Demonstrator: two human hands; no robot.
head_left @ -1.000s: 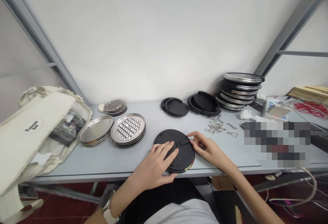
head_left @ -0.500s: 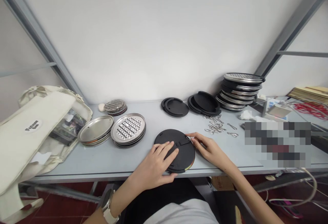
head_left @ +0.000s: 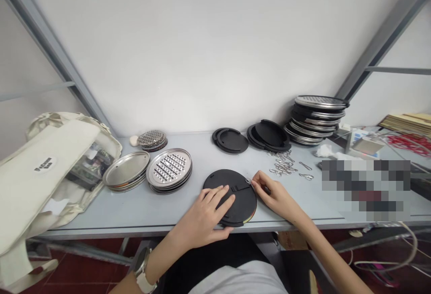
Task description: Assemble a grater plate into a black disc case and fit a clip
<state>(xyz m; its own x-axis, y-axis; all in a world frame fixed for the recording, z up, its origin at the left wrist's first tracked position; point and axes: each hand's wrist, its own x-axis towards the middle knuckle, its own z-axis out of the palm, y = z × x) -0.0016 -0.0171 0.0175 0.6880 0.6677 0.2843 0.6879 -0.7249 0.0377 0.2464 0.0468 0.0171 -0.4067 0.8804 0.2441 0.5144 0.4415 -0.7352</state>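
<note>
A black round plastic disc (head_left: 220, 178) lies near the table's front edge, with slots and a raised strip on its face. A thin coloured rim shows under its right front edge. My left hand (head_left: 210, 211) grips the disc, fingers laid across its top and thumb by the front edge. At the disc's right rim, my right hand (head_left: 269, 190) pinches a small metal wire clip (head_left: 248, 181) between thumb and fingertips. The clip's loop rests over the rim; whether it passes through a hole I cannot tell. Several similar loose wire clips (head_left: 283, 167) lie behind my right hand.
Left stand stacks of plain metal discs (head_left: 126, 168), grater discs (head_left: 170, 168) and small grater discs (head_left: 152, 138). Black lids (head_left: 232, 141), black trays (head_left: 271, 134) and a tall disc stack (head_left: 316, 121) stand at the back. A cream bag (head_left: 50, 168) sits far left.
My right index finger has drawn back and curled in, so more of the clip's loop shows. My left hand and the disc have stayed in place.
</note>
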